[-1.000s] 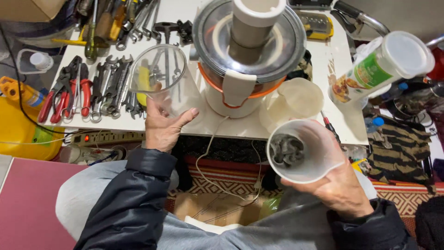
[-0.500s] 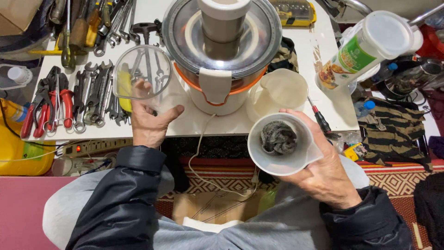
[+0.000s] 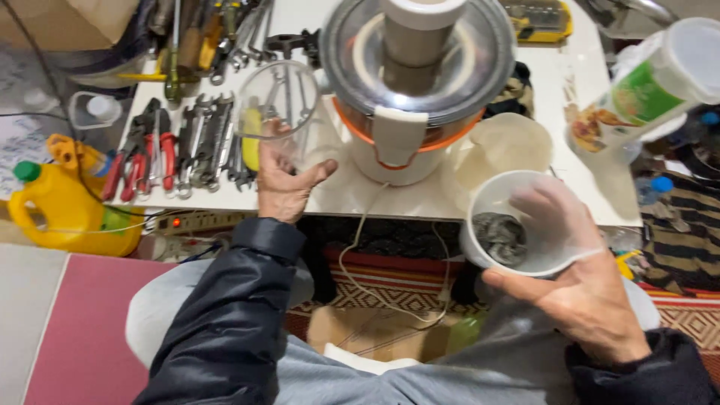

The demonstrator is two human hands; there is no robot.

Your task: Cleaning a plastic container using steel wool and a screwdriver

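Note:
My left hand (image 3: 283, 182) grips a clear plastic jug (image 3: 283, 112) that stands on the white table (image 3: 352, 196), just left of a white juicer with an orange band (image 3: 412, 82). My right hand (image 3: 581, 292) holds a translucent white cup (image 3: 525, 225) below the table's front edge, over my lap. A grey metal blade part (image 3: 501, 236) lies in the bottom of that cup. A second translucent cup (image 3: 506, 146) stands on the table to the right of the juicer.
Wrenches and red-handled pliers (image 3: 161, 154) lie on the table's left part. A yellow bottle with a green cap (image 3: 64, 206) sits on the floor at left. A white canister with a green label (image 3: 652, 82) lies tilted at right. A power cord (image 3: 360, 255) hangs from the juicer.
The view has shifted left and closer. My right hand has brought the cup slightly lower and to the right. My left hand has stayed on the clear jug.

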